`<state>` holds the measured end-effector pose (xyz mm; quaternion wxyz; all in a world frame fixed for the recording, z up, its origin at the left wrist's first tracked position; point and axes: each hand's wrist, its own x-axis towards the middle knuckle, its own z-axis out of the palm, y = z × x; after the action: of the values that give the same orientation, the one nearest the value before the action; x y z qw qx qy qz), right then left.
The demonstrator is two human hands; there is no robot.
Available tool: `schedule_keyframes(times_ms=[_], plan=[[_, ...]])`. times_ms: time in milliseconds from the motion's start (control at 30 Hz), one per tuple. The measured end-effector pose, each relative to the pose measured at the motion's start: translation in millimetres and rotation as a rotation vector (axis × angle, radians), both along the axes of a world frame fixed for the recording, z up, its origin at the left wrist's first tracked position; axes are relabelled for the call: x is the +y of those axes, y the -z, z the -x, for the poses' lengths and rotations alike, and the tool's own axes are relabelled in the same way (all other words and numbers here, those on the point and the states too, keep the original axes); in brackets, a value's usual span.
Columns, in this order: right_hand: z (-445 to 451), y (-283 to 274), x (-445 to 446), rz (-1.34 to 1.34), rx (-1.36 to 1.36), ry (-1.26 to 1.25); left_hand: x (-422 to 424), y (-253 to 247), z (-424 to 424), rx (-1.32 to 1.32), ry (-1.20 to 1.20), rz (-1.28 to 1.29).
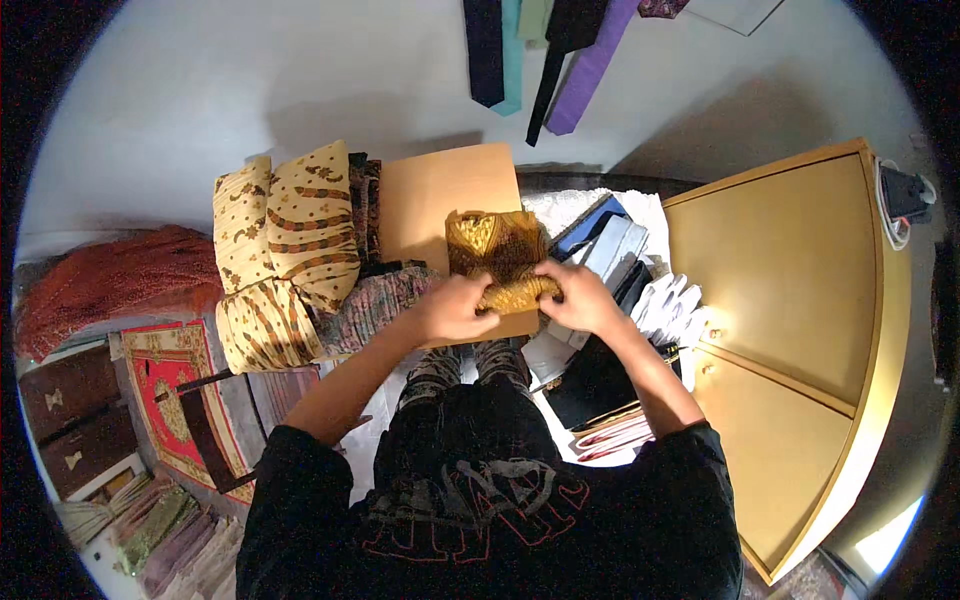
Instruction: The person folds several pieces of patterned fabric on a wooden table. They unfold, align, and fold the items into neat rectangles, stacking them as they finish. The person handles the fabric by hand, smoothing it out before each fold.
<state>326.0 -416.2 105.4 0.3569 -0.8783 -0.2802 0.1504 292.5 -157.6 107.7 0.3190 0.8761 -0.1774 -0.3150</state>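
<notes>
A brown and gold patterned cloth [499,247] lies partly folded on a light wooden board [450,180] before me. Its near edge is bunched into a roll between my two hands. My left hand [457,306] pinches the left end of that roll with thumb and fingers. At the right end, my right hand [577,296] grips it in the same way. Left of the board's bare part stand cream fabrics with brown motifs [311,217], folded in a pile. Close to my left wrist is a multicoloured patterned cloth [379,300], gathered in folds.
Folded blue and pale garments [611,240] lie on white lace to the right, near white cloths [667,307] and black fabric [592,382]. A wooden cabinet [780,247] stands at far right. Neckties [592,67] hang above. Red fabric [127,277] and a red rug [169,390] are left.
</notes>
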Motion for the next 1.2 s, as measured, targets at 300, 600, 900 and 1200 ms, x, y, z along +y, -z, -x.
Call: schedule_keyframes(times_ms=[300,600,900,1200], plan=[[-79.0,94.9,54.5,-0.163,0.377,0.619,18.1,74.3,-62.9,-0.376,-0.593,-0.009],[-69.3,47.6,26.0,0.393,0.45,0.346,-7.1,66.9,-52.6,-0.35,-0.614,-0.319],[-52.0,74.5,7.0,-0.048,0.286,0.512,10.5,77.2,-53.8,0.06,-0.785,-0.098],[-50.3,70.2,4.3,-0.094,-0.132,0.677,6.3,78.6,-44.0,-0.213,-0.766,-0.243]])
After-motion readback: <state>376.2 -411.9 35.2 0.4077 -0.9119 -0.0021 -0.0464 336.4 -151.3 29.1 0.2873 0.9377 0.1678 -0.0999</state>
